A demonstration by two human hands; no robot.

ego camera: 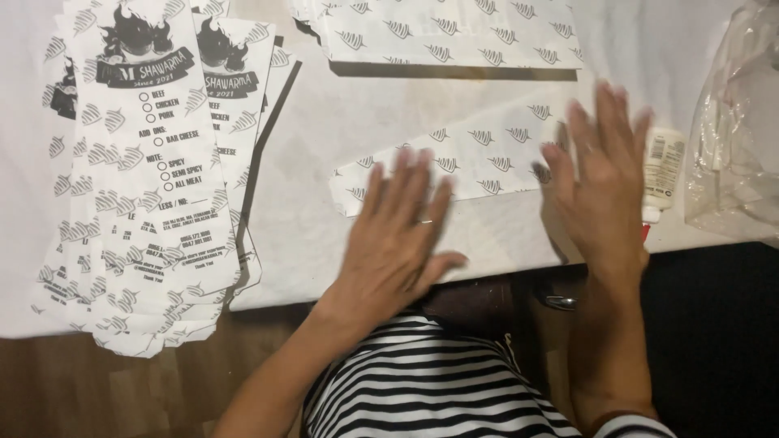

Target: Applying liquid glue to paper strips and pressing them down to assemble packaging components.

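The worktop [324, 122] is covered in a white, matt sheet, a little smudged and creased, with bare brown wood showing along its near edge. Under both hands lies a paper sleeve [479, 154], thin matt white paper printed with small grey leaf-like marks. The stack of printed bags [138, 203] to the left is the same dull paper with black print, and another flat paper pile [446, 36] lies at the far side. A small glue bottle [661, 170] looks like smooth white plastic. Beside it a clear plastic bag [734, 138] is glossy and crinkled. The person's striped top [438, 381] is soft knit cloth.
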